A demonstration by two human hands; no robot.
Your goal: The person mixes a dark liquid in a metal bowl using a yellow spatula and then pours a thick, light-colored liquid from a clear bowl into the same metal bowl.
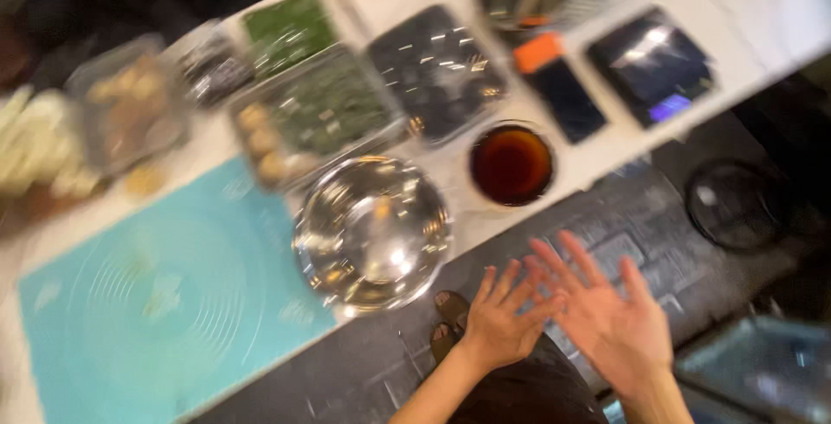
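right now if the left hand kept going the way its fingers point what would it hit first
The left hand points up and to the right, its fingers overlapping the right hand, so that comes first. Beyond it, the counter edge near the bowl of dark liquid, though blur leaves depth unclear.

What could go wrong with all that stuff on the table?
1. The steel bowl juts past the edge of the white table; a bump from the left hand might tip it off.
2. The cup of dark liquid stands open near that edge, close to the right hand, and could spill.
3. The dark phone-like slab lies beside that cup, so a spill might wet it.
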